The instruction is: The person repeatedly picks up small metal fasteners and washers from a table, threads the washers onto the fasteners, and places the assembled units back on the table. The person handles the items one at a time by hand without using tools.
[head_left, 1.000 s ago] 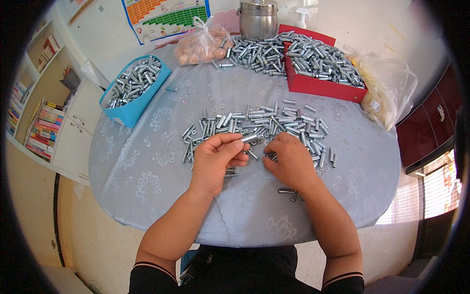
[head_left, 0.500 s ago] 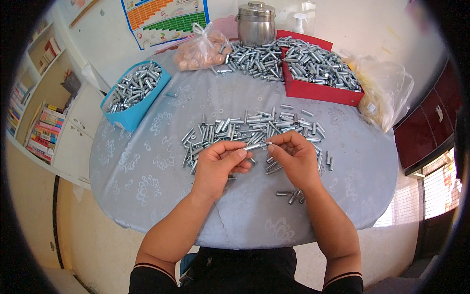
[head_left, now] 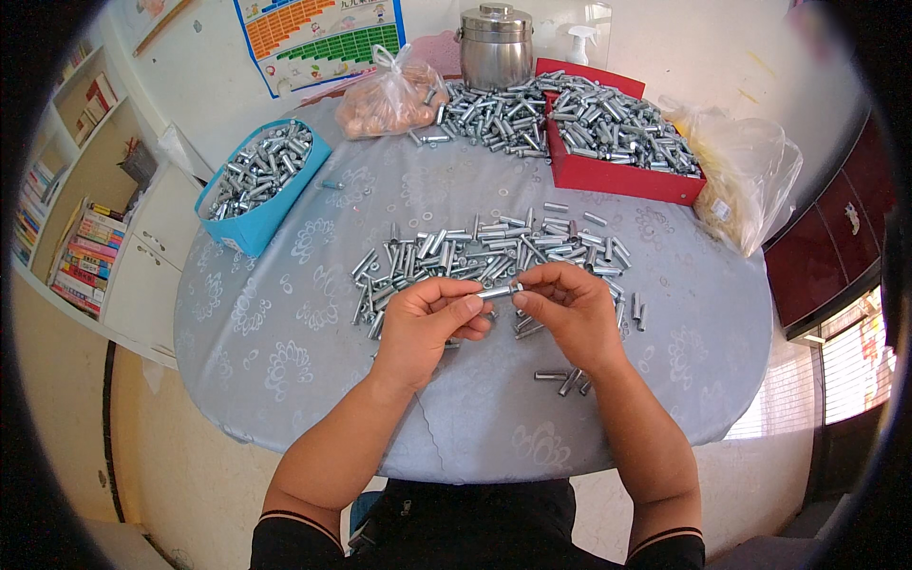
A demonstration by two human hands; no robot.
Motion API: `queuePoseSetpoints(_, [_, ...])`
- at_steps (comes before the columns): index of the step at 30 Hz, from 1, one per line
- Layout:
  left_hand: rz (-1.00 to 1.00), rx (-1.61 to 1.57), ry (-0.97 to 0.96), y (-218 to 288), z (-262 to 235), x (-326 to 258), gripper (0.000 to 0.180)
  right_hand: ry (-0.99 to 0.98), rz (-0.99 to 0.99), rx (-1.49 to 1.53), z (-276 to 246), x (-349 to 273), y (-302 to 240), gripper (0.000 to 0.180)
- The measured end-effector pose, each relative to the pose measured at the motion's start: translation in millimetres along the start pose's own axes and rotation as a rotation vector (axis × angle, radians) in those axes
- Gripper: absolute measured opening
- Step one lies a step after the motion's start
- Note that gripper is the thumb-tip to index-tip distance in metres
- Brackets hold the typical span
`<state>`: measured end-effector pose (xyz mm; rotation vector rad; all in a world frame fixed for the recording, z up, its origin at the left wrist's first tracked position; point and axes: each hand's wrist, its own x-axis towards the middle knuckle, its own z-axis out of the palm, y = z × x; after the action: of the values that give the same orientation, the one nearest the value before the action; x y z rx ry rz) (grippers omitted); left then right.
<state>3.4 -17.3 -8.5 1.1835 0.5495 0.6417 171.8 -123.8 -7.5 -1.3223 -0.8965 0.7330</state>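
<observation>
Over the near side of the loose pile, my left hand (head_left: 429,328) pinches a silvery metal expansion bolt (head_left: 496,292) between thumb and fingers, its length pointing to the right. At its right end, the thumb and forefinger of my right hand (head_left: 573,312) are closed on the tip, where a small ring-like part shows; whether it is a nut or a washer I cannot tell. Beneath and beyond both hands lies a spread of similar metal bolts and sleeves (head_left: 494,242). A few more sleeves (head_left: 568,380) lie by my right wrist.
A blue box (head_left: 261,214) full of bolts stands at the left, a red box (head_left: 622,180) at the back right beside a heap of bolts (head_left: 499,119). Behind are a tied plastic bag (head_left: 389,100), a steel pot (head_left: 496,52) and a clear bag (head_left: 750,180). A grey cloth (head_left: 285,304) covers the round table.
The bolt's right end and the small part have come together at my right fingertips, which have shifted slightly. My left hand has moved a little to the right with the bolt.
</observation>
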Motion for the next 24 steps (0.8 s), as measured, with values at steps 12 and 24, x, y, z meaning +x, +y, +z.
queuePoseSetpoints(12, [0.012,0.009,-0.072,-2.5,-1.1,-0.6,0.021,-0.066,0.185,-0.141,-3.9,-2.8,-2.2,0.021])
queuePoseSetpoints(24, [0.000,0.005,-0.032,-3.4,-1.4,0.4,0.022,-0.098,0.198,-0.248,-7.9,-3.6,-3.8,0.018])
